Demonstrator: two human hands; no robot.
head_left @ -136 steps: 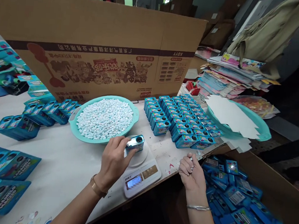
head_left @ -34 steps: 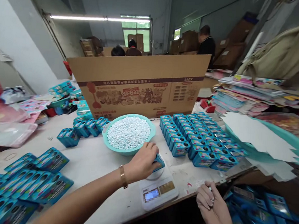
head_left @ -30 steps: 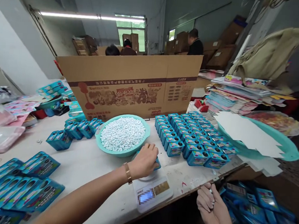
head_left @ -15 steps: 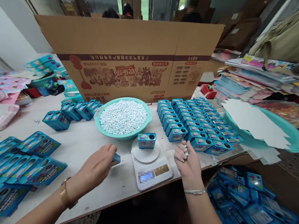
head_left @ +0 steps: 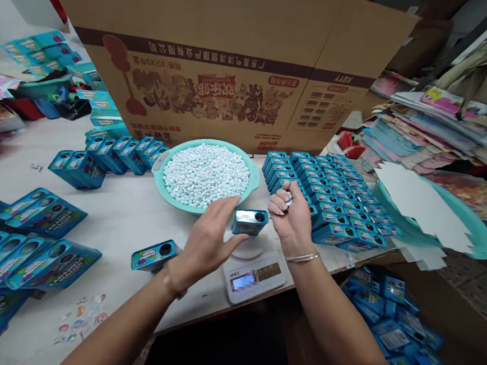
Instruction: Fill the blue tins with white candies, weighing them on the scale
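Observation:
A small blue candy tin (head_left: 250,223) stands on the round pan of a white digital scale (head_left: 268,274). Thumb and fingers apart, my left hand (head_left: 205,244) reaches to the tin's left side; I cannot tell whether it touches. Above and right of the scale, my right hand (head_left: 289,217) is closed around a few small pale candies (head_left: 289,199). Another blue tin (head_left: 153,256), tilted in view, rests on the table left of my left wrist. Behind the scale is a turquoise bowl (head_left: 157,167) full of white and pale-blue candies (head_left: 206,174).
Rows of blue tins (head_left: 334,206) stand right of the bowl, with more tins (head_left: 48,251) at left. A large cardboard box (head_left: 238,30) blocks the back. White cards (head_left: 427,202) lie over a turquoise basin (head_left: 481,240). Below right, a carton holds many tins (head_left: 400,330).
My left hand has left a tin on the table and moved right to the tin on the scale, opening. My right hand has shifted up and left, still closed. The view has tilted down.

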